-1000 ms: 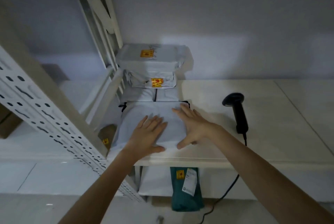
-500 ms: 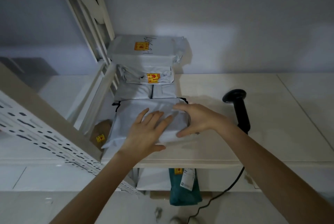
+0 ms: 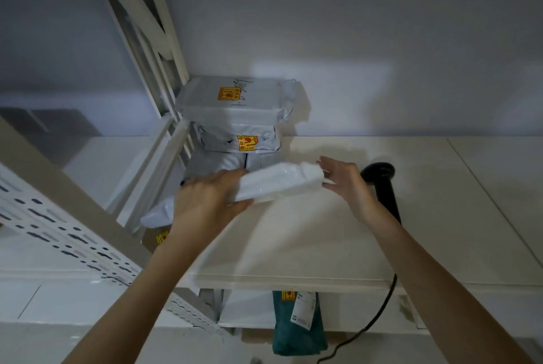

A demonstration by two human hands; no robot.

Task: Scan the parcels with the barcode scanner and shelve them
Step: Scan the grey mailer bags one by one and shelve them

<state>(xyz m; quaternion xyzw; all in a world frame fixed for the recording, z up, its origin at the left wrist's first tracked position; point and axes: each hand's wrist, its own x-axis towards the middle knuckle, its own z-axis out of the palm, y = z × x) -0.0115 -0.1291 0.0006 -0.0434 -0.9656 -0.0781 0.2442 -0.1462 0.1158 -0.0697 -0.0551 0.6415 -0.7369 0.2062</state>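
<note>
Head view shows us both hands on one white parcel (image 3: 279, 184), tilted and lifted off the shelf (image 3: 323, 246). Our left hand (image 3: 205, 202) grips its left end, fingers over the top and thumb underneath. Our right hand (image 3: 343, 181) holds the right end, fingers above and thumb below the edge, only loosely bent. Just behind the parcel we see a stack of grey parcels (image 3: 235, 117) against the wall, the top two carrying orange stickers. Right beside our right hand a black scanner (image 3: 382, 184) rests on the shelf, its cable (image 3: 379, 316) dropping over the front edge. Below the shelf a teal parcel (image 3: 296, 331) with a white label stands upright. At left a perforated shelf post (image 3: 67, 228) slants across.
</note>
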